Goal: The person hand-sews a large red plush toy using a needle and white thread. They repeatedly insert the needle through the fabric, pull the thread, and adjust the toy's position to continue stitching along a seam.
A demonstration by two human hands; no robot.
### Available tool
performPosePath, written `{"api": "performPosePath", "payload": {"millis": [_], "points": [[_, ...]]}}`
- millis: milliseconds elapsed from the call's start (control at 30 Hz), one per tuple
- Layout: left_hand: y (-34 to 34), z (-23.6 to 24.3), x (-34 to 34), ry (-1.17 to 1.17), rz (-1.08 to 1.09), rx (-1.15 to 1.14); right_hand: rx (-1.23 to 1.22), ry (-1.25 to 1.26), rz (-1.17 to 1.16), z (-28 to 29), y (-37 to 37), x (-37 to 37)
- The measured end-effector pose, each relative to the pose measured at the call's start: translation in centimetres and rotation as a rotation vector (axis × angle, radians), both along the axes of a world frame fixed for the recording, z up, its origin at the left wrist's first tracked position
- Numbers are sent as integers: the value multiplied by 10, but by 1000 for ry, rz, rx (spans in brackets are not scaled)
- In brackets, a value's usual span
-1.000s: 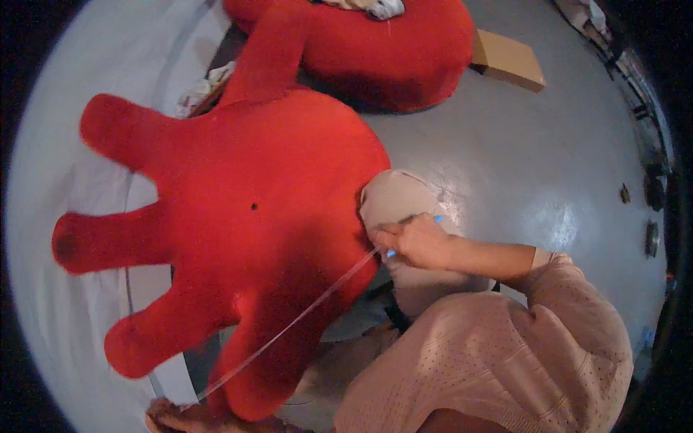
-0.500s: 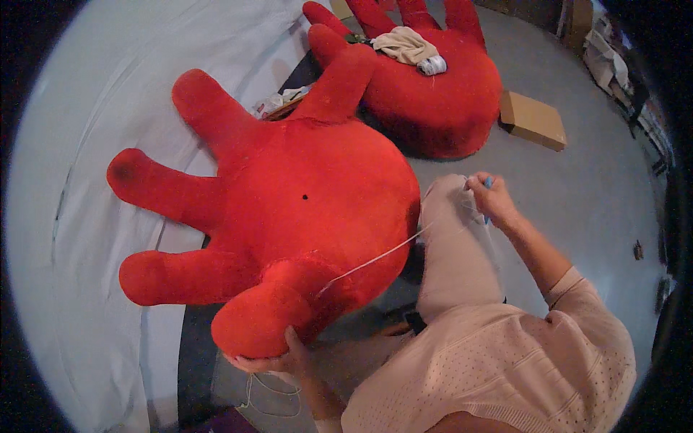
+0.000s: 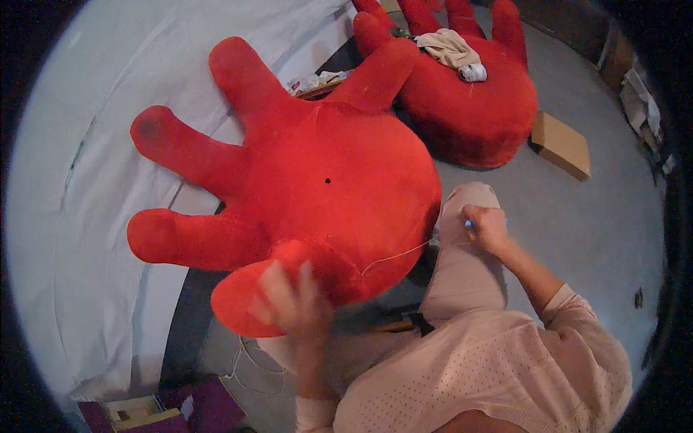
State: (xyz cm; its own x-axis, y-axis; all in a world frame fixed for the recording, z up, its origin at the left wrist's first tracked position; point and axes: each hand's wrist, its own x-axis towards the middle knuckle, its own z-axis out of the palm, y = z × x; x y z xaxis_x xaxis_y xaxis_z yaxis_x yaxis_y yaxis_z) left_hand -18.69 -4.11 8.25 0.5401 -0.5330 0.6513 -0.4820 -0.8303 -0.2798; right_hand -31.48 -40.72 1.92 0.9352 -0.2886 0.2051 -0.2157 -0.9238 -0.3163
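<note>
A huge red stuffed hand [image 3: 361,173] lies in front of me, with its fat fingers toward the left. A small dark hole shows in the middle of its palm. Over its nearest finger [image 3: 238,299] is my left hand [image 3: 292,303], blurred by motion, fingers stretched apart and holding nothing that I can see. My right hand [image 3: 487,227] is closed on a slim blue-handled tool [image 3: 469,224] above my knee. A thin white cord [image 3: 397,256] runs across the red plush toward my right hand, slightly slack. Whether the fingers also grip the cord is hidden.
A second red stuffed hand [image 3: 469,108] lies behind, with a beige cloth [image 3: 449,47] and a white roll [image 3: 473,73] on it. A cardboard box [image 3: 561,146] sits to its right. Loose cord [image 3: 253,368] and a purple box [image 3: 213,404] are at the lower left, white sheeting [image 3: 94,216] further left.
My left hand has let go of the nearest red finger and moved up over it. My right hand has come lower and closer, and the cord has slackened. The view has shifted slightly.
</note>
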Motion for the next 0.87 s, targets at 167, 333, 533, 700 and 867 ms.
{"api": "performPosePath", "payload": {"millis": [167, 333, 533, 700, 867], "points": [[-75, -58, 94, 444, 70, 98, -112, -61, -19, -27, -9, 34], [-110, -134, 112, 823, 159, 440, -115, 43, -35, -26, -19, 33], [-132, -166, 165, 719, -146, 267, -37, -11, 53, -23, -15, 28], [-160, -185, 213, 759, -319, 324, 6, 126, 208, -23, -23, 55], [-210, -202, 242, 808, -383, 293, 8, 15, 501, -36, -72, 87]]}}
